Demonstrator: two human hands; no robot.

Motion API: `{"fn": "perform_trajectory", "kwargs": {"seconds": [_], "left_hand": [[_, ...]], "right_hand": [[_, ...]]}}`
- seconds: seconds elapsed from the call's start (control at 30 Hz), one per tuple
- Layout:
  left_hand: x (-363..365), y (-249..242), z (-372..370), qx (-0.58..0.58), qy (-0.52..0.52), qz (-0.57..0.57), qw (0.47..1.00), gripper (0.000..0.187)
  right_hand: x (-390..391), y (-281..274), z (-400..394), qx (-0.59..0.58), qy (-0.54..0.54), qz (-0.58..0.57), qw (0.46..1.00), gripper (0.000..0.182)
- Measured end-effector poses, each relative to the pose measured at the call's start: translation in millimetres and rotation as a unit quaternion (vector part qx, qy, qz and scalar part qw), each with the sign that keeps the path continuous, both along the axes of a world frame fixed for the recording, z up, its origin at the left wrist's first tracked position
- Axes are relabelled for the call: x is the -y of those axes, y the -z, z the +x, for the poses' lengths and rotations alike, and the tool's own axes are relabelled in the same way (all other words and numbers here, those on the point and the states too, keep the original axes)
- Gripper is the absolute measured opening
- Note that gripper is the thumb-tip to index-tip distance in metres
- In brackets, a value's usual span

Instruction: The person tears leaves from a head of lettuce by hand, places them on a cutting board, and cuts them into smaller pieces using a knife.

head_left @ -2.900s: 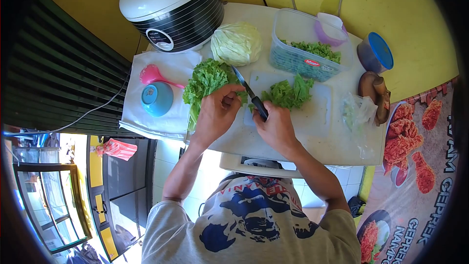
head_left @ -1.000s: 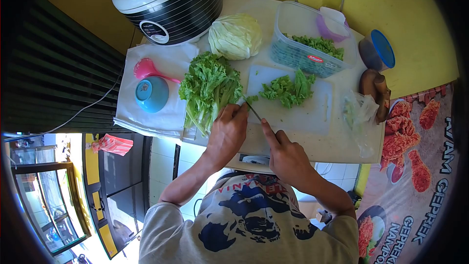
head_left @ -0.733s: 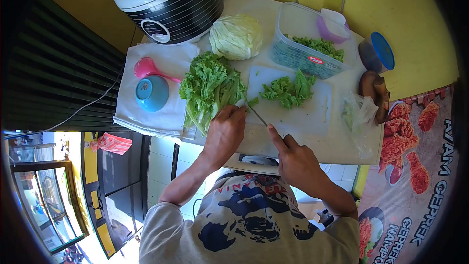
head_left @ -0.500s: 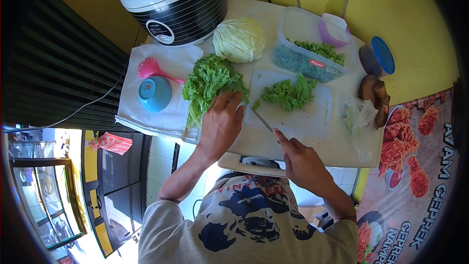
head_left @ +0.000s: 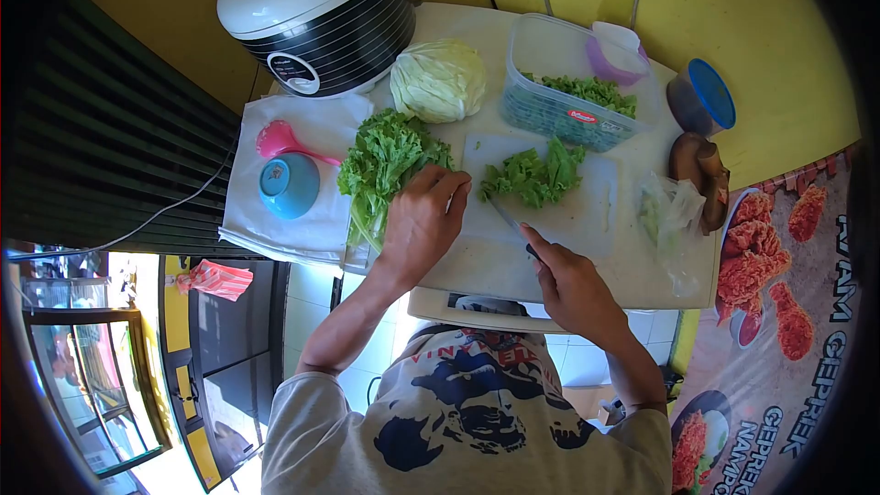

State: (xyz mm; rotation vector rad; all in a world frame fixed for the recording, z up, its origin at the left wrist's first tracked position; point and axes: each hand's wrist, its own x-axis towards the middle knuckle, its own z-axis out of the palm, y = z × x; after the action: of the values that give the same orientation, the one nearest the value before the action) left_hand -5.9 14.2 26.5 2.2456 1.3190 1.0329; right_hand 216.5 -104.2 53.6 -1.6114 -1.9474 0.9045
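My left hand (head_left: 422, 225) rests with curled fingers on the right side of a bunch of green leaf lettuce (head_left: 390, 156); the leaves under the fingers are partly hidden. My right hand (head_left: 573, 289) is closed round the handle of a knife (head_left: 504, 216). Its blade points up and left over a white cutting board (head_left: 600, 202), with the tip near a small pile of cut lettuce (head_left: 534, 176). Behind the board stands a clear plastic container (head_left: 518, 101) with more cut lettuce in it.
A pale cabbage (head_left: 438, 80) sits beside a rice cooker (head_left: 321, 37). At left are a blue bowl (head_left: 289, 186) and a pink ladle (head_left: 280, 139). To the right are a blue-lidded tub (head_left: 701, 96), a plastic bag (head_left: 669, 211) and a brown object (head_left: 701, 179).
The knife tip has shifted right, from beside the lettuce bunch to the edge of the cut pile. My left fingers have drawn together slightly. The whole view has shifted a little.
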Motion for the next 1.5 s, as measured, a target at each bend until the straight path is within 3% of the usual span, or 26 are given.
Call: {"fn": "perform_trajectory", "kwargs": {"seconds": [0.33,0.43,0.63,0.73,0.83,0.93,1.1,1.2,1.5], "left_hand": [[2,11,6,-0.014,-0.002,0.008,1.0,0.013],[9,6,8,0.004,0.079,0.045,0.996,0.019],[11,14,0,0.019,0.003,-0.068,0.998,0.048],[16,12,1,-0.006,0.023,-0.097,0.995,0.046],[14,21,8,-0.012,0.038,0.001,0.999,0.047],[8,21,15,-0.01,0.037,0.009,0.999,0.046],[-3,26,20,-0.003,0.063,-0.022,0.998,0.041],[-4,23,26,0.013,0.066,-0.015,0.998,0.036],[-8,14,31,0.011,0.072,-0.035,0.997,0.036]], "right_hand": [[-1,-1,6,0.005,-0.006,-0.012,1.0,0.058],[0,-1,6,-0.008,-0.003,-0.007,1.0,0.058],[3,7,7,-0.026,0.009,0.021,0.999,0.058],[2,5,5,-0.037,0.004,0.008,0.999,0.058],[0,-1,5,-0.037,-0.002,-0.011,0.999,0.058],[1,-6,8,-0.03,0.01,0.006,0.999,0.057],[1,-21,15,-0.016,0.042,0.017,0.999,0.057],[-6,-18,15,-0.011,0.069,-0.039,0.997,0.056],[-4,0,24,-0.057,0.052,0.013,0.997,0.056]]}}
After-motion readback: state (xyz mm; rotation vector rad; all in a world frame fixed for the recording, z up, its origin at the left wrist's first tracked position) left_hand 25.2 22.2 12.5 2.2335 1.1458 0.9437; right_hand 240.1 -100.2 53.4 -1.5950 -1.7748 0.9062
